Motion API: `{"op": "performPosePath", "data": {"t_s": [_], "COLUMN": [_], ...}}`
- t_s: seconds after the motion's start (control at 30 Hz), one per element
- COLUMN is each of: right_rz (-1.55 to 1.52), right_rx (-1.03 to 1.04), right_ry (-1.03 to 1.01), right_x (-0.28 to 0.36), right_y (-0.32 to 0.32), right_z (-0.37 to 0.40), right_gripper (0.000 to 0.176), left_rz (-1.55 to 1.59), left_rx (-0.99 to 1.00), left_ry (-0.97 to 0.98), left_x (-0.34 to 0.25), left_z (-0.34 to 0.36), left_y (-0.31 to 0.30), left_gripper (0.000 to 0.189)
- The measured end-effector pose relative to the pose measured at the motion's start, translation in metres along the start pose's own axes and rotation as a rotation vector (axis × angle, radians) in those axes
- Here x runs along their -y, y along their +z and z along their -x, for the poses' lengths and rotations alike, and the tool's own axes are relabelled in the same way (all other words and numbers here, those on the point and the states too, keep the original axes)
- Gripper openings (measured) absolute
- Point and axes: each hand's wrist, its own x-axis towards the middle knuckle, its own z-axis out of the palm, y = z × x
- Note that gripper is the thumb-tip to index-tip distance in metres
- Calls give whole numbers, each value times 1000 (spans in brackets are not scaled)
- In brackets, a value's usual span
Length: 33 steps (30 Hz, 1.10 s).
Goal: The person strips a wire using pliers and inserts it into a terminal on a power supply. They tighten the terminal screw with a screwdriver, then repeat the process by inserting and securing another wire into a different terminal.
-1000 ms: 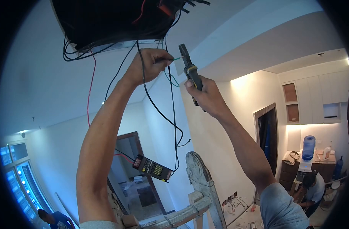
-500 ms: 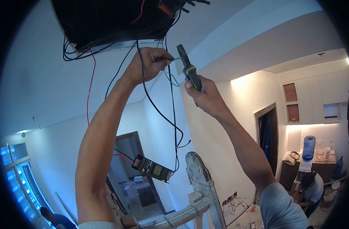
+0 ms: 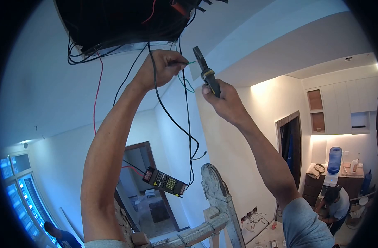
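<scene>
Ceiling hole above our hands; L hand pinches prob. bendy green wire, best nr tip; R hand grips pliers.

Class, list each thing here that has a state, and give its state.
Left hand: closed, pinching
Green wire: pinched, looped below
Right hand: closed around pliers
Pliers: raised, jaws' opening unclear
Black box: wired, hanging tilted
Ceiling opening: uncovered
Red wire: hanging
Wall wires: protruding
Under-cabinet light: lit
</scene>
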Motion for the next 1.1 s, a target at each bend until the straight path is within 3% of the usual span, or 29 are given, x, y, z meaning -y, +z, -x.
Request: {"op": "performPosePath", "data": {"t_s": [0.4,0.7,0.8,0.97,1.1], "right_rz": [-25,101,119,142,53], "right_rx": [-11,22,4,-199,-165], "right_ry": [-51,58,35,19,15], "right_x": [-5,6,1,-3,6], "right_y": [0,-6,-6,-4,-11], "right_z": [-2,0,-2,-10,-15], "right_gripper": [38,36,40,50,48], "left_rz": [11,32,29,10,21], "left_rx": [-17,-2,-3,-45,-65], "left_ry": [22,-11,31,33,43], "left_x": [0,1,0,2,5], "left_z": [0,0,-1,-4,-9], "left_y": [2,4,4,5,2], "left_gripper": [13,12,12,12,12]}}
